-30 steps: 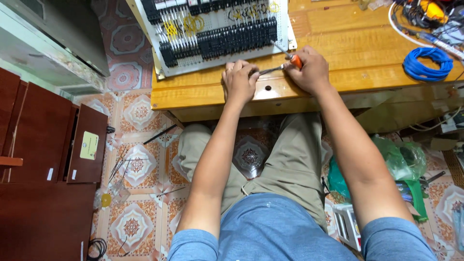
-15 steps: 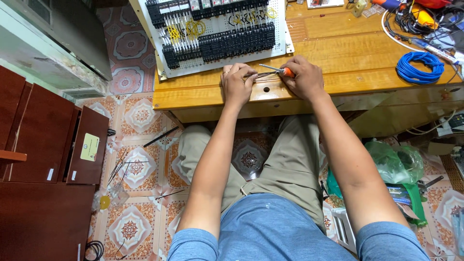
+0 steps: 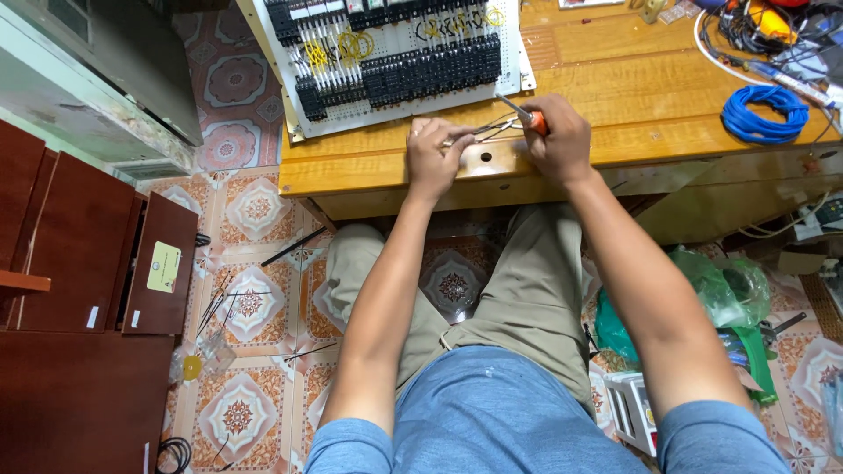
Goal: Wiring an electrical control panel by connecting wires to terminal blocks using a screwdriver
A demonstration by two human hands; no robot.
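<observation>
My right hand (image 3: 559, 139) grips an orange-handled screwdriver (image 3: 525, 112) whose metal shaft points up-left toward the white control panel (image 3: 395, 61). My left hand (image 3: 435, 156) pinches thin grey wires (image 3: 485, 132) at the front edge of the wooden table (image 3: 632, 96). Both hands meet just below the panel's rows of black terminal blocks (image 3: 430, 75), which carry yellow and white wiring.
A blue cable coil (image 3: 762, 112) and a tangle of tools and cords (image 3: 773, 31) lie at the table's right. Dark wooden cabinets (image 3: 79, 290) stand on the left. Loose wires litter the tiled floor (image 3: 246, 307). Green plastic bags (image 3: 720, 298) sit beside my right leg.
The view has tilted so the table sits a little lower and nearer. My hands have stayed together at the panel's lower edge, with the screwdriver tip shifting slightly along the wires.
</observation>
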